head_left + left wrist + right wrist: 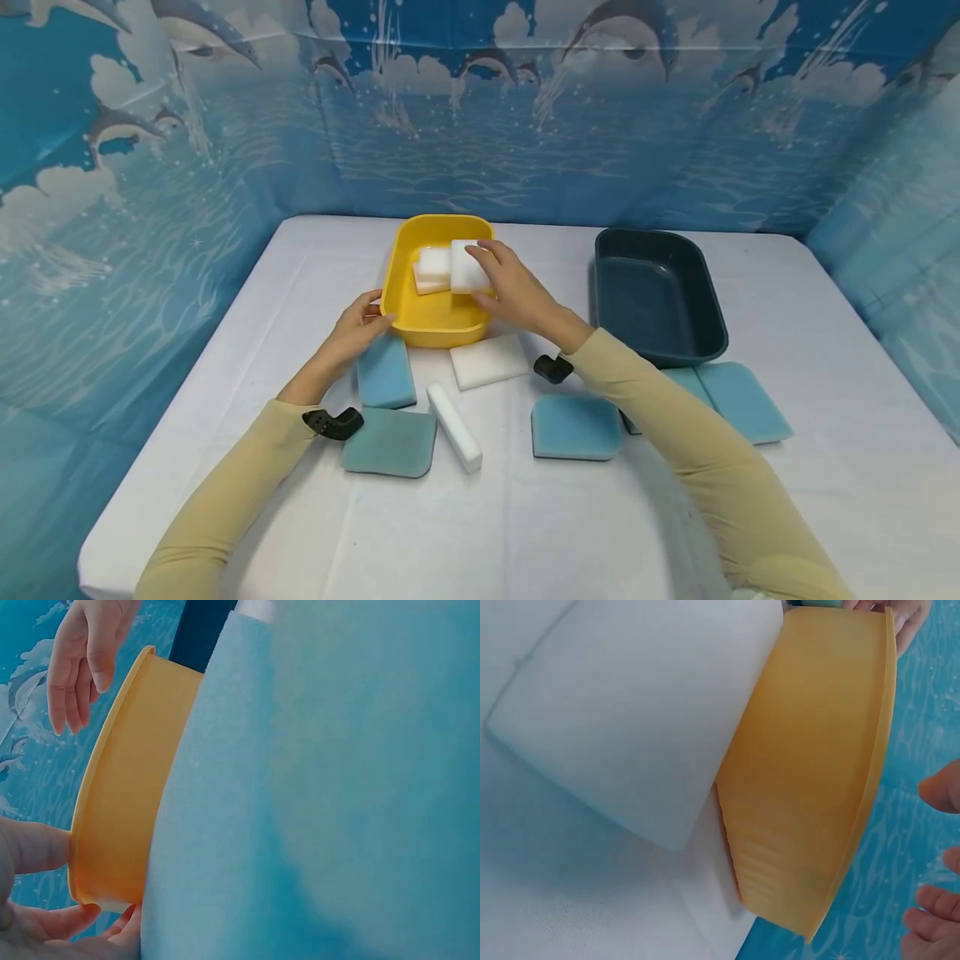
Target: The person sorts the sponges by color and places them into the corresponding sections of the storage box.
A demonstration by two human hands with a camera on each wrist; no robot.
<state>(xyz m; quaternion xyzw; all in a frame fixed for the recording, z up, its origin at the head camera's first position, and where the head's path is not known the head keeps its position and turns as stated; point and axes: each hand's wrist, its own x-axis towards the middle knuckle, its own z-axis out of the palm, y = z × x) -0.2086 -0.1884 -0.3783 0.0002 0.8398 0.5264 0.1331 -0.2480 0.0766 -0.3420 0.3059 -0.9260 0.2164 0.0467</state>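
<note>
The left hand grips the left wall of the yellow tub, thumb and fingers clamped on it; the right hand arches over its right side, thumb and fingers apart, above a white block inside. The tub sits on the table.

Observed toward rear of table: left tub, well apart from right tub. Noted in left tub: blocks. Found before same tub: loose block, narrow block nearer, two sponges leftward. Recorded farther right: single sponge. Confirmed before right tub: sponges side by side.
</note>
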